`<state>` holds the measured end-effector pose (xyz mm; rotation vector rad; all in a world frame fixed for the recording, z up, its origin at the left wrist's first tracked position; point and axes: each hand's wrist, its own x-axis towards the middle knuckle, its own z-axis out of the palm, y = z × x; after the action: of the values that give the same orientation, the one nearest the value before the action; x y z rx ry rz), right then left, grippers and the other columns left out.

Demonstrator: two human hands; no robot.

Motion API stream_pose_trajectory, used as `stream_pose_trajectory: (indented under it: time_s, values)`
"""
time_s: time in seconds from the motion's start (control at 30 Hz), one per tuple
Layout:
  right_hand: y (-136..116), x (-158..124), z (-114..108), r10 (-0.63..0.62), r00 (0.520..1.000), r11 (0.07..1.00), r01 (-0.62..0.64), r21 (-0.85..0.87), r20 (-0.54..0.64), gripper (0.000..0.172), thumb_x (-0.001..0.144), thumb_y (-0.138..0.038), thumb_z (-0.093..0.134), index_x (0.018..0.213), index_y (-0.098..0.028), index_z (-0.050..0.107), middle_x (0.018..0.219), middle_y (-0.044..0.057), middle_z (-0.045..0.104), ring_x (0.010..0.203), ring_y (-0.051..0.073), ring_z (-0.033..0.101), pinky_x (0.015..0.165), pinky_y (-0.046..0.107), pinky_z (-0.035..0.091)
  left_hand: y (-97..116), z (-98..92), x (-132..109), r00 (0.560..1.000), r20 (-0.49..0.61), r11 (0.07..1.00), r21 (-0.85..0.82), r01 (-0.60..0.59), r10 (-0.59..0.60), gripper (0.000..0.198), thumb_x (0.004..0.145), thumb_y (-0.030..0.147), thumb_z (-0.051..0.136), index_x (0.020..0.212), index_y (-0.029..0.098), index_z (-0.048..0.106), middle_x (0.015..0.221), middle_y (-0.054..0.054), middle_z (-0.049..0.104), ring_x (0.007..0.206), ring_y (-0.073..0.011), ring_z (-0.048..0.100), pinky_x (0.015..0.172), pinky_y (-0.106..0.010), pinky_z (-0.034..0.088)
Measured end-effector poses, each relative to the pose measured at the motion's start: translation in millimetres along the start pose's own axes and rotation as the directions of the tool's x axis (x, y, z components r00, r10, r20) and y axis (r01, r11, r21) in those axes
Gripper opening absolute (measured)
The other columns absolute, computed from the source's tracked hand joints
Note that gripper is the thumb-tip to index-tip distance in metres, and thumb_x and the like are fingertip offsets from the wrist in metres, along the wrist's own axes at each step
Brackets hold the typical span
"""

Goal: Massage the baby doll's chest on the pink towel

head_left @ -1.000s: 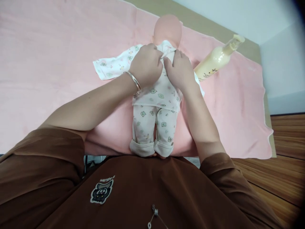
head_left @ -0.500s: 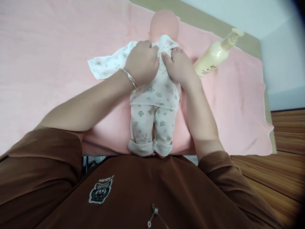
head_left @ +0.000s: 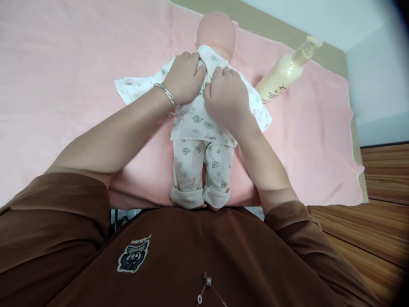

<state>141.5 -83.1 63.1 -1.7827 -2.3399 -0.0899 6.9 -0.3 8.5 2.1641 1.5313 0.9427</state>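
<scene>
Two hands, both drawn in narrow, are up at the chest of the patterned top (head_left: pixel 204 121)! The left hand (head_left: pixel 185 79) is bent over the neckline; the right hand (head_left: pixel 227 100) lies curled just beside it, across the overlapping front. Are they pinching the fabric or merely pressing it? Can't call it: the fingertips are tucked away.

Out we go to the collar (head_left: pixel 212 55), wrapped across beneath the doll's head (head_left: pixel 216 34), and the top is over the body, hem straight above the trousers (head_left: pixel 188 166). That part looks done, and so do the trousers: both legs covered, cuffs (head_left: pixel 187 198) turned up, a little foot (head_left: pixel 216 209) peeping out.

What's left? The front, I'd judge, since the hands are busy right there and no finished fastening is on show. And the sleeves: the one on the left (head_left: pixel 136 87) spreads out flat, the other (head_left: pixel 262 113) flares the opposite way, no doll hand visible at either end.

Further out, the doll lies on the pink blanket (head_left: pixel 64 64), feet towards the wearer, with a pale yellow pump bottle (head_left: pixel 281 79) near the right-hand sleeve.
</scene>
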Motion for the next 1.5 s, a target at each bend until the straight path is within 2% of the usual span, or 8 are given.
stream_pose_trajectory:
  time_s: [0.1,0.3,0.47,0.73,0.93,1.03,1.27,1.5]
  values:
    - [17,13,4,-0.009,1.0,1.0,0.009,0.01,-0.014,0.039,0.101,-0.032,0.024,0.105,-0.015,0.058,0.107,0.015,0.061,0.104,0.031,0.057,0.097,0.051,0.048,14,-6.6,-10,0.999,0.025,0.993,0.113,-0.024,0.021,0.026,0.093,0.029,0.038,0.109,0.023,0.058,0.105,-0.01,0.058,0.103,-0.0294,0.046,0.099,-0.046,0.03]
    - [46,33,10,0.019,0.999,0.998,-0.021,0.062,0.028,0.064,0.103,-0.049,0.01,0.102,-0.017,0.064,0.106,0.015,0.066,0.101,0.033,0.062,0.088,0.05,0.05,43,-29.3,-30,0.985,0.136,0.968,0.213,-0.132,0.104,0.022,0.088,0.031,0.039,0.081,0.027,0.06,0.098,-0.013,0.055,0.097,-0.0321,0.049,0.09,-0.048,0.04]
    - [42,29,5,0.046,0.996,0.997,-0.05,0.052,0.074,0.062,0.101,-0.05,0.014,0.121,-0.011,0.057,0.116,0.019,0.063,0.106,0.037,0.06,0.092,0.051,0.048,31,-28.3,-19,0.989,0.133,0.994,0.072,-0.076,0.066,0.024,0.09,0.038,0.036,0.09,0.029,0.059,0.107,-0.009,0.057,0.101,-0.0259,0.048,0.096,-0.043,0.04]
    - [24,20,1,0.042,0.999,0.999,-0.042,-0.004,-0.009,0.046,0.101,-0.036,0.023,0.107,-0.009,0.061,0.104,0.019,0.064,0.099,0.037,0.06,0.086,0.051,0.049,17,-17.7,-13,0.997,0.074,0.999,0.044,0.027,-0.03,0.043,0.091,0.053,0.031,0.117,0.034,0.06,0.114,-0.004,0.06,0.11,-0.0284,0.047,0.102,-0.047,0.033]
    - [55,36,11,0.026,0.994,0.993,-0.038,0.115,0.104,0.061,0.101,-0.054,0.013,0.105,-0.018,0.062,0.11,0.015,0.066,0.104,0.033,0.06,0.086,0.045,0.049,43,-32.1,-28,0.984,0.1,0.986,0.058,-0.156,0.15,0.024,0.086,0.033,0.04,0.078,0.035,0.062,0.099,-0.009,0.058,0.101,-0.0315,0.05,0.094,-0.05,0.039]
    - [53,35,10,0.038,0.995,0.993,-0.049,0.104,0.097,0.063,0.101,-0.056,0.011,0.114,-0.017,0.059,0.113,0.016,0.063,0.105,0.034,0.059,0.089,0.048,0.048,41,-31.8,-25,0.989,0.062,0.988,0.066,-0.14,0.136,0.022,0.085,0.029,0.044,0.068,0.032,0.057,0.096,-0.009,0.058,0.096,-0.0276,0.052,0.091,-0.045,0.042]
    - [17,14,-3,-0.077,0.997,0.991,0.075,-0.109,-0.013,0.044,0.1,-0.033,0.021,0.112,-0.012,0.058,0.109,0.019,0.062,0.102,0.036,0.057,0.084,0.048,0.048,11,-14.6,-5,0.993,0.06,0.995,0.016,0.1,-0.101,0.033,0.093,0.047,0.033,0.103,0.034,0.062,0.111,-0.001,0.063,0.104,-0.0242,0.048,0.099,-0.045,0.037]
    - [40,28,7,0.021,0.999,0.995,-0.024,0.095,0.028,0.056,0.1,-0.053,0.016,0.103,-0.02,0.061,0.105,0.015,0.064,0.096,0.033,0.059,0.082,0.046,0.047,30,-20.1,-20,0.999,0.041,0.991,0.134,0.002,-0.007,0.034,0.096,0.033,0.034,0.112,0.024,0.062,0.107,-0.012,0.059,0.107,-0.0302,0.051,0.1,-0.05,0.037]
